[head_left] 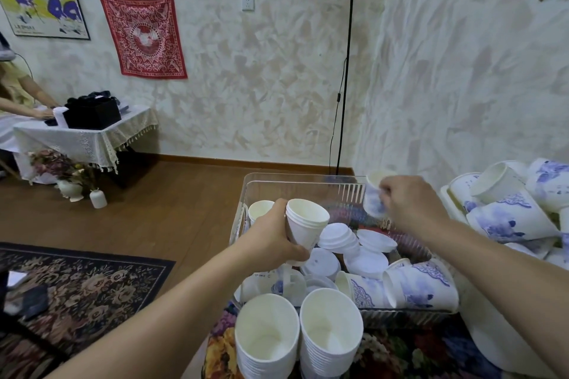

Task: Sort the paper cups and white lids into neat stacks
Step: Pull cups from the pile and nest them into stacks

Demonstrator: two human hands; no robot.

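Observation:
My left hand [271,237] grips a short stack of nested white paper cups [304,224], tilted, above a clear plastic bin [295,183]. My right hand [409,203] holds a single blue-patterned cup [374,197], blurred, over the bin's far right side. Inside the bin lie white lids [338,235] and blue-patterned cups [421,286] on their sides. Two tall stacks of white cups [295,335] stand at the near edge.
A heap of blue-patterned cups [511,206] lies to the right by the wall. A floor lamp [346,77] stands behind the bin. At far left, a person works at a cloth-covered table [83,135]. Vases [98,198] and a patterned rug [77,286] are on the floor.

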